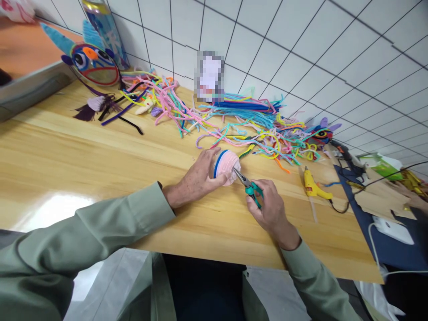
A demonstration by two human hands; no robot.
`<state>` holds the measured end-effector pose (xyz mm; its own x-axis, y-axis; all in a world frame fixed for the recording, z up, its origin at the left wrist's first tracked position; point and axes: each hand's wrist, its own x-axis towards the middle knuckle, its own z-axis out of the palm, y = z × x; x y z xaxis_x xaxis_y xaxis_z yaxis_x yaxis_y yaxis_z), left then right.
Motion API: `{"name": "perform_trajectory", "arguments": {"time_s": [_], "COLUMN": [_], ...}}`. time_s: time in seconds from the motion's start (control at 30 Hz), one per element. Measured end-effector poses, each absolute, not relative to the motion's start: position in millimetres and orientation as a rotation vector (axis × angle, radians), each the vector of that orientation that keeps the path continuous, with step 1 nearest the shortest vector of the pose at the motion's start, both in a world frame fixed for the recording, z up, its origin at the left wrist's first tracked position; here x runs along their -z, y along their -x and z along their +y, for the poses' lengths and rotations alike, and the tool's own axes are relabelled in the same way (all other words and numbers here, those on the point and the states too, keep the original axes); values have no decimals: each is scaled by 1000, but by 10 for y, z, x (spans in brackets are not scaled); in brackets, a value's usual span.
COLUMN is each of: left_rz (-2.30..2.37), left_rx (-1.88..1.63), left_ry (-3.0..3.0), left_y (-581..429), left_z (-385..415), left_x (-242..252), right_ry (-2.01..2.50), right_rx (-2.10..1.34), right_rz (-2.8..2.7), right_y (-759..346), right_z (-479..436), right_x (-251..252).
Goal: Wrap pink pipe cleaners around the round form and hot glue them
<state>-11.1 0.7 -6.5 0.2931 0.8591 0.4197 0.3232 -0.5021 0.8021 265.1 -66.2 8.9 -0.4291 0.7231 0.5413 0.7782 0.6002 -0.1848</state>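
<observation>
My left hand (200, 178) is wrapped round a small rounded piece (226, 164), wound in pale pink fuzzy strands with a blue band near its left end. Teal-handled needle-nose pliers (248, 183) sit in my right hand (269, 205), their tips touching the pink end. Whether the jaws pinch a strand is too small to tell. Just behind the piece lies a tool with yellow-and-green handles (247, 150), partly under loose pipe cleaners (180, 100).
A yellow glue gun (312, 185) with its cord lies to the right. Along the tiled wall (301, 53) are a propped, blurred phone (209, 76), a bundle of blue pipe cleaners (247, 106), a horned face figure (92, 62) and a tall can (109, 33).
</observation>
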Motion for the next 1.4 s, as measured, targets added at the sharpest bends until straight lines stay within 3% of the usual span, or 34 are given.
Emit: {"name": "perform_trajectory", "arguments": {"time_s": [1.4], "left_rz": [945], "left_rx": [-1077], "left_ry": [-2021], "left_y": [146], "left_z": [-35], "left_x": [-47], "right_ry": [1240], "right_rx": [-39], "right_rz": [-2204], "right_y": [-2678], "right_z": [-626], "right_x": [-63]}}
